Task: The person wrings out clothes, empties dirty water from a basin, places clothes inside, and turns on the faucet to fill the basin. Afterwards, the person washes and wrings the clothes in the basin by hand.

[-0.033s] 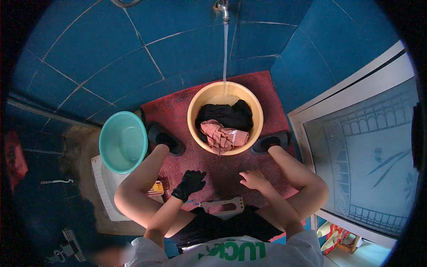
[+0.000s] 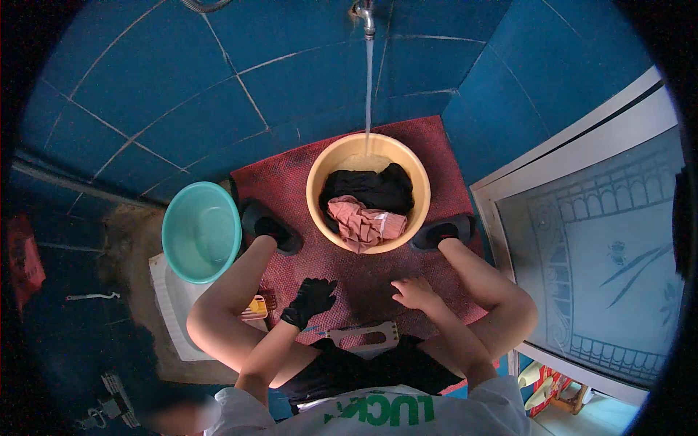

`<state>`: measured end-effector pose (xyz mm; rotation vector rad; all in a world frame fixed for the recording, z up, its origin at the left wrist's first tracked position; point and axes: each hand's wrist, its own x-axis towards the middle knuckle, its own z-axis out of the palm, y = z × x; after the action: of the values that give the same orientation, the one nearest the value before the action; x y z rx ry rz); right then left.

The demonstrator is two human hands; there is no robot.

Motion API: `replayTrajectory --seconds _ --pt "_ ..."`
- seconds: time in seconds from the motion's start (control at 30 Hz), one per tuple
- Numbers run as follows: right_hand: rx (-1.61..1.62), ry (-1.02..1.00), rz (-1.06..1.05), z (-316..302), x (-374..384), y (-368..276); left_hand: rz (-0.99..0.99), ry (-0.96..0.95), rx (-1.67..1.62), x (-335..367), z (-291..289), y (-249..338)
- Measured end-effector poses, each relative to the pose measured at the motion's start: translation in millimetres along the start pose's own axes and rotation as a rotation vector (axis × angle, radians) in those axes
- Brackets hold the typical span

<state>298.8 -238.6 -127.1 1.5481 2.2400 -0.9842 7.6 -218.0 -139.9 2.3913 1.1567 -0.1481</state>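
My left hand (image 2: 310, 301), in a black glove, hovers over the red mat in front of my lap. Its fingers are loosely curled and apart, with nothing seen in them. Level with it, my bare right hand (image 2: 416, 294) is also held up, half open and holding nothing I can see. Beyond both hands stands a yellow-orange basin (image 2: 315, 211) between my feet. In it lie a black garment (image 2: 372, 188) and, nearer to me, a bunched pink garment (image 2: 360, 224). Water from the wall tap (image 2: 366, 22) pours into the basin's far side.
A turquoise basin (image 2: 169, 243) stands at the left, over a white squat toilet (image 2: 174, 320). Under me is a white plastic stool (image 2: 363, 336). A small striped tray (image 2: 256, 308) sits by my left leg. Blue tiled walls (image 2: 291, 94) and a frosted door (image 2: 603, 247) enclose the space.
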Motion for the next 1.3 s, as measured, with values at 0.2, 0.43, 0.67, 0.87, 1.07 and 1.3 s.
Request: replayTrajectory --seconds 0.2,0.43,0.67,0.87,1.07,1.3 --pt "0.004 -0.043 0.009 -1 1 0 0.014 0.055 0.019 -1 8 -3" --pt "0.010 -0.028 0.004 7 2 3 0.037 0.042 0.036 -1 4 -2" --pt "0.017 -0.029 0.010 5 3 3 0.029 0.033 0.033 0 3 -2" --pt "-0.001 -0.030 -0.004 7 4 5 0.015 0.025 0.029 0 4 -1" --pt "-0.025 -0.035 0.009 5 3 3 0.017 0.053 0.026 -1 7 -2" --pt "0.018 -0.007 0.021 9 1 5 0.037 0.062 0.032 0 7 -2"
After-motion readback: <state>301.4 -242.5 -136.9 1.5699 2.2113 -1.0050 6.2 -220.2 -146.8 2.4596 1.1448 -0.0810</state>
